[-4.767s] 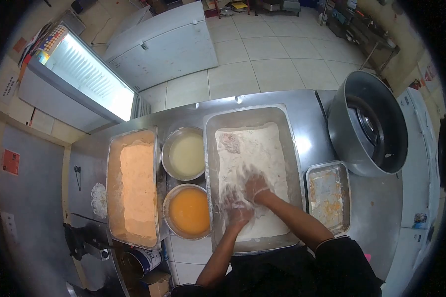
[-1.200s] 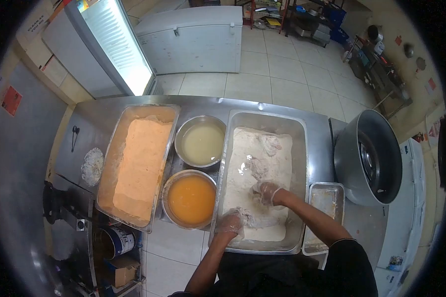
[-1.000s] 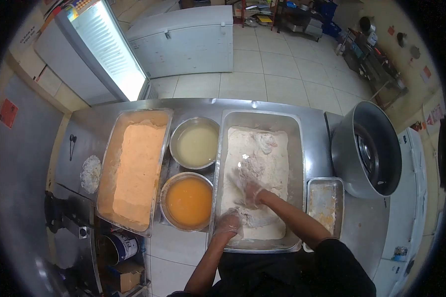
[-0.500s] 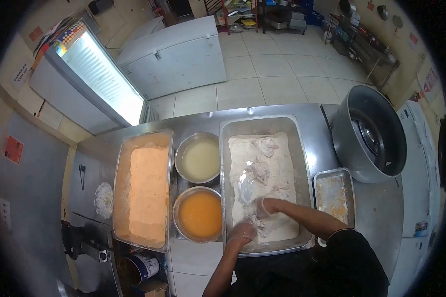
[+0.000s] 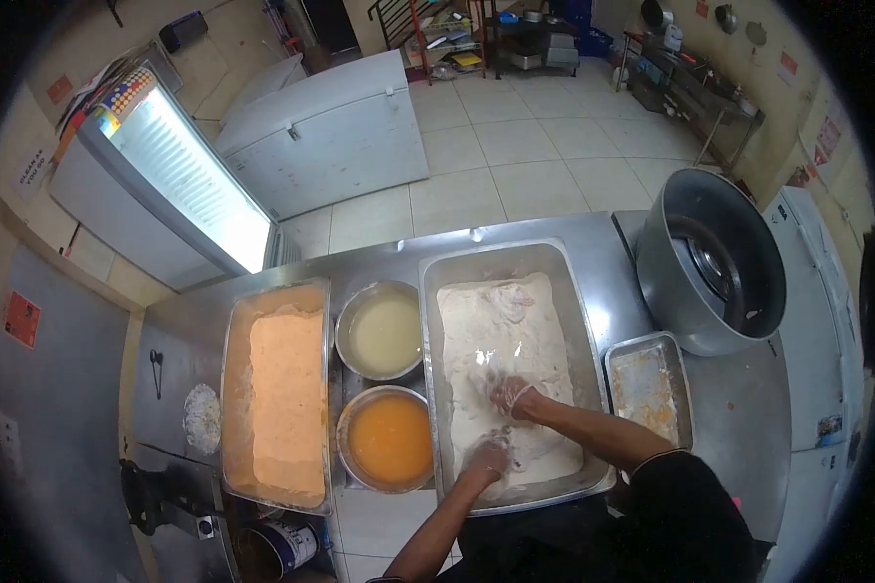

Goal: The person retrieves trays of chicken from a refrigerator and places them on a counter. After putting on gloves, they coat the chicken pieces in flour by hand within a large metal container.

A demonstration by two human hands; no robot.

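Both hands are in a deep metal tray (image 5: 581, 321) of pale flour (image 5: 467, 321), and they seem to wear thin clear gloves. My left hand (image 5: 489, 457) is low in the tray near its front, beside a flour-coated piece (image 5: 517, 461) that looks like raw chicken. Just above and to the right, my right hand (image 5: 515, 396) presses into the flour. Flour and blur hide the fingertips of both hands, so any grip is unclear. Another coated piece of meat (image 5: 510, 299) lies at the tray's far end.
Left of the flour stand a bowl of pale liquid (image 5: 384, 332), a bowl of orange liquid (image 5: 391, 439) and a tray of orange powder (image 5: 287, 398). On the right are a small crumb-covered tray (image 5: 647, 389) and a big grey pot (image 5: 666, 253). Tongs (image 5: 157, 374) lie far left.
My right hand has shifted slightly up and left in the flour, and my left hand slightly right. Pieces exposed mid-tray are now mostly covered by flour. The view has tilted slightly.
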